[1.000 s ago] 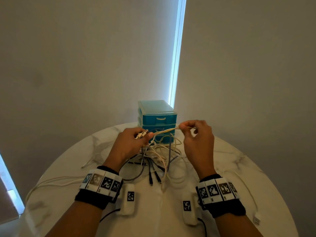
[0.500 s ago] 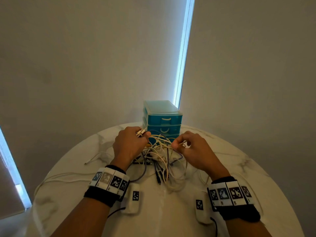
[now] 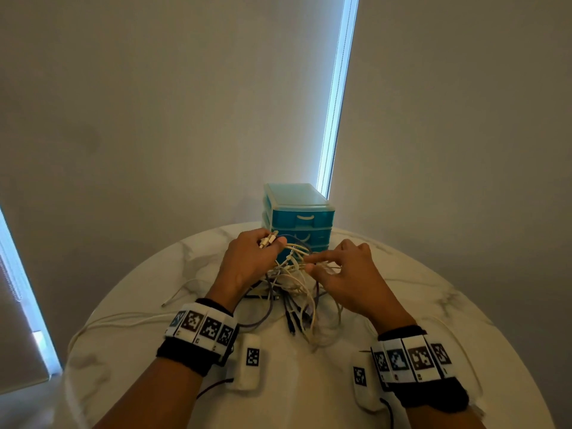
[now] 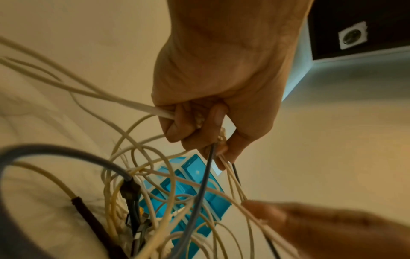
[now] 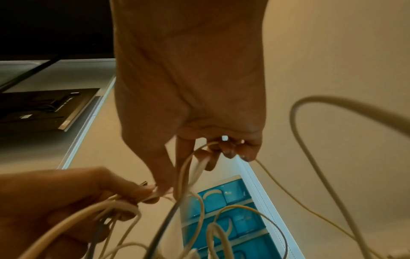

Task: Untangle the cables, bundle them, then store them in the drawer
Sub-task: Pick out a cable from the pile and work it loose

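Observation:
A tangle of white, grey and black cables (image 3: 297,292) hangs over the round marble table (image 3: 402,305), in front of a small blue drawer unit (image 3: 298,216) whose drawers are all closed. My left hand (image 3: 253,258) grips several cable ends with white connectors (image 3: 267,241) sticking out above the fist; in the left wrist view the left hand (image 4: 208,126) is curled round white and dark strands. My right hand (image 3: 337,270) pinches white strands at the tangle's right side; in the right wrist view the right hand (image 5: 199,157) has cables (image 5: 188,175) running through its fingers.
Loose white cables (image 3: 123,318) trail across the table's left side, and another white cable (image 3: 464,351) runs along the right edge. The drawer unit (image 5: 228,219) stands at the table's far edge against the wall. A bright window strip (image 3: 335,94) rises behind it.
My right hand has dropped from holding a strand taut at drawer height and moved down into the tangle. The left hand keeps its grip on the connector ends, barely moved.

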Action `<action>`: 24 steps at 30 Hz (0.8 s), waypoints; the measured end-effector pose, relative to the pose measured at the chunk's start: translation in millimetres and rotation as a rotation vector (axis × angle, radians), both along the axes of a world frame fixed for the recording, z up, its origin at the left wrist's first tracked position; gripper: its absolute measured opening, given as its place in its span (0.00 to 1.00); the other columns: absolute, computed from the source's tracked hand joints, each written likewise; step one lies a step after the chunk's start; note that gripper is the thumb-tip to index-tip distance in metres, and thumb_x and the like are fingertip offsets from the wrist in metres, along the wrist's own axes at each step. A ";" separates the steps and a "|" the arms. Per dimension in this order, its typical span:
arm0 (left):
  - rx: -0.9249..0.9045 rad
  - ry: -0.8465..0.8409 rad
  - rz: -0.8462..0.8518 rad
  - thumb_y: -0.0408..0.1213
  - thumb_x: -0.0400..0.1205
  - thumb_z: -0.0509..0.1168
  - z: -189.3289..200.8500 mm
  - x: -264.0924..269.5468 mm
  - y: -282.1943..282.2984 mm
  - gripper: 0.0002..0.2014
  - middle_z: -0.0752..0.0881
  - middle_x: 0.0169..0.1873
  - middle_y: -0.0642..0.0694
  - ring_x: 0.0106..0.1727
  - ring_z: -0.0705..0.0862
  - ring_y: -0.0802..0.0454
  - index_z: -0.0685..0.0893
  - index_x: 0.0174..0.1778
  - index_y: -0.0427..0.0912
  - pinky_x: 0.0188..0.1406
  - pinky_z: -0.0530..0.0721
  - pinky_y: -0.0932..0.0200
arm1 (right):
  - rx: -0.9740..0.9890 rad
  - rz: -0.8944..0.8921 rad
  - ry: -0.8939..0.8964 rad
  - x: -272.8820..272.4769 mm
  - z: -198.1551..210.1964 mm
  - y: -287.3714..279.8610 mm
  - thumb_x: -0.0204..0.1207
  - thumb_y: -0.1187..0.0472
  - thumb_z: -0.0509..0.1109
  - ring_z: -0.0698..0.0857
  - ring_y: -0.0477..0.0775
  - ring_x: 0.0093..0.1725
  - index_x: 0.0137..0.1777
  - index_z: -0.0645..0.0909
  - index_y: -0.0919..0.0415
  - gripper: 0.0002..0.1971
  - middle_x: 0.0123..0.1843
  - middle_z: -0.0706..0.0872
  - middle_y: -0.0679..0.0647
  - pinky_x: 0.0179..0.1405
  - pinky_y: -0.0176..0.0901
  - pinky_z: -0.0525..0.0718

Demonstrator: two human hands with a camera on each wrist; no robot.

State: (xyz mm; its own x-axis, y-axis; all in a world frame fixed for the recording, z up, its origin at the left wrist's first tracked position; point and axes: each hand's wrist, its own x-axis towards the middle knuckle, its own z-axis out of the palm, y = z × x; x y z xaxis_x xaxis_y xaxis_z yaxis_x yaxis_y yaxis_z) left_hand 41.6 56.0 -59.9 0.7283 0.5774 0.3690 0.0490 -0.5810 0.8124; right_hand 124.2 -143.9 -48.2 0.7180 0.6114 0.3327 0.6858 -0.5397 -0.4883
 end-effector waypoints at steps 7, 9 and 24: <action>0.100 0.077 -0.020 0.51 0.87 0.72 8.5 -11.2 8.8 0.12 0.87 0.24 0.61 0.30 0.83 0.67 0.95 0.42 0.52 0.34 0.73 0.59 | 0.004 -0.085 -0.057 -1.0 4.3 0.6 0.92 0.51 0.68 0.68 0.56 0.62 0.70 0.89 0.32 0.14 0.53 0.75 0.49 0.57 0.49 0.71; 0.177 0.098 0.079 0.58 0.82 0.70 6.8 -8.6 15.1 0.13 0.90 0.30 0.58 0.37 0.87 0.57 0.93 0.39 0.57 0.38 0.80 0.55 | -0.003 -0.109 -0.069 -2.0 4.3 -0.6 0.91 0.55 0.71 0.69 0.55 0.63 0.63 0.93 0.35 0.13 0.53 0.75 0.49 0.63 0.51 0.76; 0.248 0.262 -0.118 0.61 0.74 0.81 13.9 -18.2 24.2 0.13 0.92 0.35 0.58 0.39 0.88 0.60 0.93 0.40 0.57 0.39 0.78 0.57 | 0.209 -0.188 -0.245 10.0 2.7 -7.1 0.89 0.61 0.72 0.74 0.55 0.58 0.64 0.93 0.41 0.14 0.45 0.74 0.42 0.52 0.50 0.79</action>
